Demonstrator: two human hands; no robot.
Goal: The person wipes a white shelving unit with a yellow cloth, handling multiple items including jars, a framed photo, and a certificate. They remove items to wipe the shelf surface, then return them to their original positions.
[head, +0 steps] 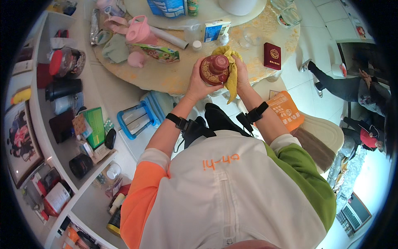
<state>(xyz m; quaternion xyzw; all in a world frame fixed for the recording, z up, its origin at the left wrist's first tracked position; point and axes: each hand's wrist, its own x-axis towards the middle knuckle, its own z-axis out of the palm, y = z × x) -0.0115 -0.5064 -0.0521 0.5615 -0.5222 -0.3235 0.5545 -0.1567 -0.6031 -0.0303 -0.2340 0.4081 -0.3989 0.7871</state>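
Note:
My left hand [199,79] grips a dark red lidded vessel [214,70] with gold floral decoration from its left side, above the near edge of the round table [140,77]. A yellow cloth [231,81] lies against the vessel's right side, held there by my right hand [242,71]. Just beyond the vessel stand a small white dropper-type bottle [224,39], a white cap [196,45] and a blue and white box [214,31]. A dark red booklet or box [272,56] with a gold emblem lies to the right. The vessel's underside is hidden.
Pink cup [141,32], cardboard tube [169,37], green snack packet [160,53] and glass jars [290,15] stand or lie on the table. An orange bag [286,109] rests on a chair at right. Crowded shelves [53,124] line the left. Other people sit far right.

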